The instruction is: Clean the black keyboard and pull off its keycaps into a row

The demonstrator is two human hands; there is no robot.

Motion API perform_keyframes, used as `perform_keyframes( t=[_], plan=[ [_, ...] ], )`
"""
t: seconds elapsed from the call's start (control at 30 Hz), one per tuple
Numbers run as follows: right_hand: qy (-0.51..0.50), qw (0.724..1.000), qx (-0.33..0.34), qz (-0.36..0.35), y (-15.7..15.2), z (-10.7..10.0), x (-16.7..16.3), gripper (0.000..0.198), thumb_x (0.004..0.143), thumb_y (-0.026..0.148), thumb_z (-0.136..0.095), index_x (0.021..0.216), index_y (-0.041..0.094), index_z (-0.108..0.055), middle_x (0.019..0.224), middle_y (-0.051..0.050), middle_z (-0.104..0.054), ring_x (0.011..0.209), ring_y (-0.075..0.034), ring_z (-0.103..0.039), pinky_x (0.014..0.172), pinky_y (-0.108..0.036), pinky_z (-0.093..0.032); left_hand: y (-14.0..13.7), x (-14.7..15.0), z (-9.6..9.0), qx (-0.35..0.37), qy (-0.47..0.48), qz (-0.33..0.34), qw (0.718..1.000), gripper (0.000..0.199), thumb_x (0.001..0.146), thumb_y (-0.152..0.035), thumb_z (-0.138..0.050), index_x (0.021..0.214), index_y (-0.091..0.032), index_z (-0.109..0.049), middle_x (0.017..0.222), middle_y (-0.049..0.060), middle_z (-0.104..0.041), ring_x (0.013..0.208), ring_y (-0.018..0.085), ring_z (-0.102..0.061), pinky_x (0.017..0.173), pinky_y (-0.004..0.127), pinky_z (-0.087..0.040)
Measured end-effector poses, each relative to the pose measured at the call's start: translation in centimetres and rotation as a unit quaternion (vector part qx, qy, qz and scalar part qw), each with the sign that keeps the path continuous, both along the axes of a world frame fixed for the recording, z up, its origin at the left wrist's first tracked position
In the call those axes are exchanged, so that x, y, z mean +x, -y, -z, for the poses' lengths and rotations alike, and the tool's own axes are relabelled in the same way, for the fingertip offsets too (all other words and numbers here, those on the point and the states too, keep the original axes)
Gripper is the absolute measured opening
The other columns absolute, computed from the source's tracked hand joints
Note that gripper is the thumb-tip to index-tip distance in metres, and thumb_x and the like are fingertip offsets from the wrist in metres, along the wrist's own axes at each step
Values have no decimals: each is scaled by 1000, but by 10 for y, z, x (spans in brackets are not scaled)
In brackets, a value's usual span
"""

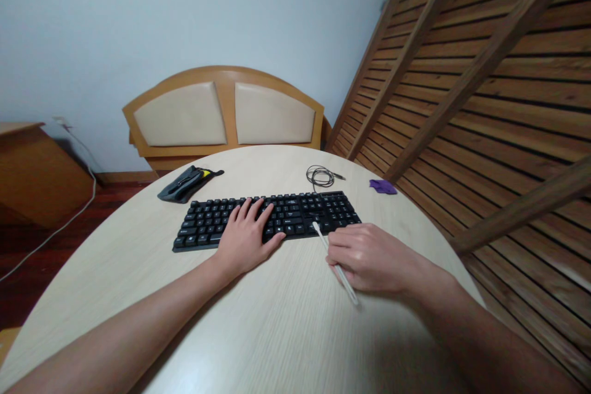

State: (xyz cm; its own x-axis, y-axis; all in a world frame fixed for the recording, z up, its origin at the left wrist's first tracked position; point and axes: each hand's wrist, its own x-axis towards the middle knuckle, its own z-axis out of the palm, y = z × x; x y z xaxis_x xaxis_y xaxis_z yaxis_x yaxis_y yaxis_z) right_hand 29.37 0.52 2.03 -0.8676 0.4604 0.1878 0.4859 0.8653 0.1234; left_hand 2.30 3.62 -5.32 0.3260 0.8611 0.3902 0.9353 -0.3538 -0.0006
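A black full-size keyboard (207, 223) lies on the round table, slightly slanted. My left hand (247, 237) rests flat on its middle keys, fingers spread, with the thumb by the front edge. In my right hand (362, 252), the closed fingers grip a thin white stick (342, 276) with a rounded tip. That tip is over the keys near the arrow cluster, left of the number pad. Whether it presses on a key, I cannot tell. The fingers hide the middle of the stick.
Behind the keyboard, its coiled black cable (321, 177) lies on the pale table (277, 320). A dark pouch (184, 184) with a yellow patch is at the back left, and a purple cloth (383, 186) at the right edge. Wooden slats (484, 104) lean on the right.
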Motion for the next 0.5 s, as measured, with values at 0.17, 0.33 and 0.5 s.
perform_keyframes(
  t=[0.17, 0.33, 0.5],
  plan=[
    [-3, 999, 34, -21, 4, -1, -2, 18, 84, 9, -53, 72, 20, -61, 71, -1, -62, 63, -15, -51, 60, -32, -32, 0, -1, 0, 0, -8, -4, 1000, 69, 92, -63, -42, 145, -19, -47, 150, 13, -46, 140, 37, -37, 113, 54, -31],
    [-62, 992, 110, -13, -2, -1, 2, 25, 95, 14, -47, 79, 18, -66, 71, -2, -64, 64, -15, -55, 60, -31, -37, 0, 0, -3, -3, -2, 1, 1000, 69, 91, -63, -43, 143, -18, -49, 148, 14, -48, 138, 38, -38, 112, 54, -33],
    [-164, 981, 94, 29, -15, 4, 5, 21, 95, 17, -50, 88, 18, -70, 84, -5, -72, 76, -17, -66, 69, -29, -48, 0, 0, -6, -7, -3, 3, 1000, 69, 90, -63, -46, 142, -18, -51, 145, 15, -50, 138, 38, -39, 111, 54, -34]
  ],
)
